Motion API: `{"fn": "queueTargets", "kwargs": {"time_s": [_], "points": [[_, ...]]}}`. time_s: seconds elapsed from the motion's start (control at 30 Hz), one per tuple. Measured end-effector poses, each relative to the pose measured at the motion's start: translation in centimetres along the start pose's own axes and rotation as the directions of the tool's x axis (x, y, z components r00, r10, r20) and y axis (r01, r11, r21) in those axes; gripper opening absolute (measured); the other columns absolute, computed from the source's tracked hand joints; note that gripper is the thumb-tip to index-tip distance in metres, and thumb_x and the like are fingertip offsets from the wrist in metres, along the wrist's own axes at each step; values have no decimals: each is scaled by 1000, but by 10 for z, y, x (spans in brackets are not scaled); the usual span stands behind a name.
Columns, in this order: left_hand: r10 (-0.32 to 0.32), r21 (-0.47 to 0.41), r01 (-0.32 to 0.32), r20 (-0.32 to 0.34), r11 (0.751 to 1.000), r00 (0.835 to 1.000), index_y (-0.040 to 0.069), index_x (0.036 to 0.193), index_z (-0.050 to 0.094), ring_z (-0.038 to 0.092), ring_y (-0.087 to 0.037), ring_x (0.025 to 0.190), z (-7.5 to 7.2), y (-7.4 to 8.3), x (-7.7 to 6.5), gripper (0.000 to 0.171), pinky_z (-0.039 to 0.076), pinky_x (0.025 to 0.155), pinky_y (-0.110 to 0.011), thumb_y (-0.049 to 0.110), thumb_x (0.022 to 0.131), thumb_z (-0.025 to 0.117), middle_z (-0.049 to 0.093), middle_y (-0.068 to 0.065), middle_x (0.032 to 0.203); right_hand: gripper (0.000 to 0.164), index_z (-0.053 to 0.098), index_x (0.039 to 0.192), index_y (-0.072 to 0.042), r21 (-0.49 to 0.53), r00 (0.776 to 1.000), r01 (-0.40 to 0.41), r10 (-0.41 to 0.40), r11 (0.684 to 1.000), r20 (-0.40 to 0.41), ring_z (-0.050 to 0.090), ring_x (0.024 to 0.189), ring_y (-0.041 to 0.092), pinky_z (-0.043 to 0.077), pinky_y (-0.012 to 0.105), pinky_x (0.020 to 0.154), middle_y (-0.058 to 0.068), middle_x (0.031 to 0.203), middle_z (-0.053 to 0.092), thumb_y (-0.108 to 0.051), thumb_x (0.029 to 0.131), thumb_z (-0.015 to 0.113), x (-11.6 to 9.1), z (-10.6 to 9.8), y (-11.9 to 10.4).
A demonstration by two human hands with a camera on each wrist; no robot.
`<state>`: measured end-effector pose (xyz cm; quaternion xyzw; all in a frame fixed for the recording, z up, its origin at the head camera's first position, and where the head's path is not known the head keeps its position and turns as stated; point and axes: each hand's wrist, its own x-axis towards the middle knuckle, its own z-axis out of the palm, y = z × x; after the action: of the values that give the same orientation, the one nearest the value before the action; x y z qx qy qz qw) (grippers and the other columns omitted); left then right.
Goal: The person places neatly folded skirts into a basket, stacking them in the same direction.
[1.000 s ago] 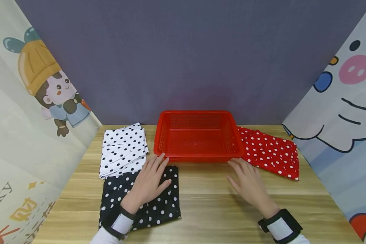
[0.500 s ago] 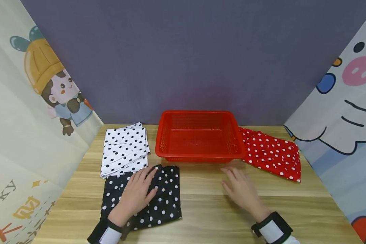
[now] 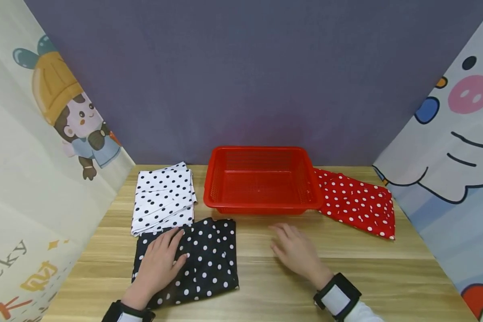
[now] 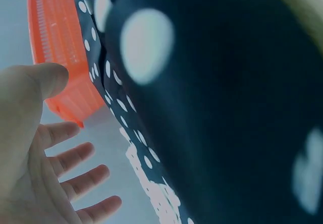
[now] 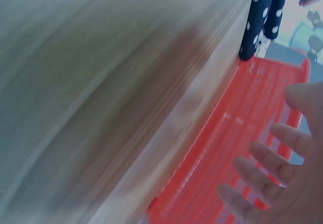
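Both hands hover with fingers relaxed and slightly parted, holding nothing: the left hand (image 3: 154, 268) over the black dotted cloth (image 3: 205, 264), which lies toward the desk's (image 3: 406, 286) left edge; the right hand (image 3: 297, 251) to the cloth's right. The red basket (image 3: 261, 184) stands at the far edge, between the white dotted cloth (image 3: 163, 196) near the far left corner and the red dotted cloth (image 3: 358, 203) toward the far right. For the black cloth, gripping 2 opposite edges, 1 per hand, should best keep its folds flat.
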<state>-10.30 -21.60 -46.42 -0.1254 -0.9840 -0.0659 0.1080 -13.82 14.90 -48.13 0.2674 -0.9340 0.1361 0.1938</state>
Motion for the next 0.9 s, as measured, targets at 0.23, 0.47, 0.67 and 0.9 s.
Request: {"fn": "queueTargets", "kwargs": {"time_s": [0.23, 0.47, 0.67, 0.9], "points": [[-51, -10, 51, -6, 999, 999, 4, 130, 47, 41, -36, 120, -3, -15, -16, 63, 36, 94, -55, 32, 78, 68, 42, -17, 133, 54, 53, 127, -16, 2, 995, 64, -64, 998, 76, 56, 108, 23, 49, 41, 87, 7, 123, 55, -34, 79, 69, 16, 8, -26], [-73, -22, 73, -14, 997, 997, 0, 126, 50, 44, -39, 116, -4, -28, -33, 61, 38, 91, -57, 29, 76, 70, 45, -21, 129, 56, 46, 135, -19, 47, 963, 133, -140, 990, 229, 50, 117, 27, 45, 49, 91, 8, 134, 47, -40, 85, 60, 29, 15, -47], [-65, -16, 64, -38, 998, 997, -3, 120, 54, 49, -39, 110, -2, -36, -43, 59, 40, 91, -54, 28, 73, 72, 50, -23, 122, 57, 40, 139, -23, 64, 917, 151, -164, 986, 365, 45, 121, 25, 45, 49, 91, 6, 139, 42, -45, 89, 52, 36, 22, -62], [-73, -21, 72, -16, 997, 997, -4, 117, 56, 53, -38, 106, -2, -38, -49, 56, 42, 89, -53, 28, 73, 73, 54, -22, 118, 57, 35, 142, -28, 102, 875, 162, -190, 982, 445, 42, 126, 25, 43, 49, 94, 3, 146, 34, -48, 90, 48, 42, 32, -78]]}}
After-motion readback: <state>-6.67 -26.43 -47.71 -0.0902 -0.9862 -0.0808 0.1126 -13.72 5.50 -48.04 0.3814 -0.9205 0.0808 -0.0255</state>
